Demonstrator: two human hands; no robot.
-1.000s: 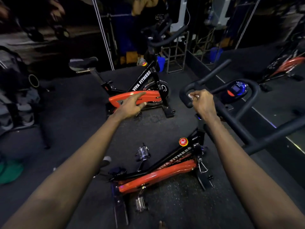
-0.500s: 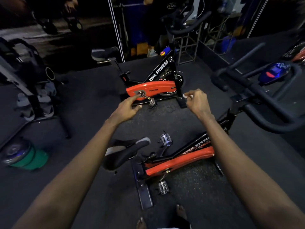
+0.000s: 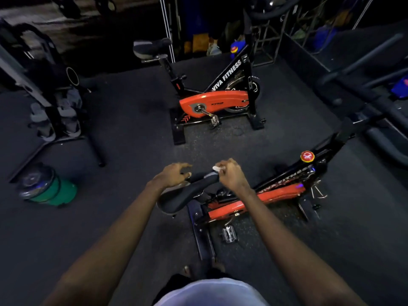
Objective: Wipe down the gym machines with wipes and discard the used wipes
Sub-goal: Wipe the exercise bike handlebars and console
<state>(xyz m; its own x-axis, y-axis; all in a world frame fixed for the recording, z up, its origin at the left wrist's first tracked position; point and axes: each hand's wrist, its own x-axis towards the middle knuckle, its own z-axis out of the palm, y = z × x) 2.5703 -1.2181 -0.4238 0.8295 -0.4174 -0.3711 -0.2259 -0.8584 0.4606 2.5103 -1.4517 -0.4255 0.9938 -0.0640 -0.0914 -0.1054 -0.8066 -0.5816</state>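
The right hand [image 3: 231, 175] is at the centre of the frame, fingers curled, pinching a small white crumpled wipe [image 3: 217, 168] at the fingertips. The wipe sits just above the narrow front end of a black padded bike saddle [image 3: 187, 195]; contact between wipe and saddle cannot be confirmed. The left hand [image 3: 173, 175] is just left of the right hand, fingers spread wide and loosely bent over the saddle nose, holding nothing.

The saddle belongs to a black-and-orange stationary exercise bike [image 3: 280, 193] running from lower centre to the right edge, with 1 round red knob [image 3: 307, 156] on its frame and 1 metal pedal [image 3: 229, 234] below. A 2nd black-and-orange bike marked VIVA FITNESS [image 3: 214, 102] stands upper centre, well apart. A green cylindrical container [image 3: 55, 192] sits at lower left on the dark rubber floor [image 3: 132, 133].
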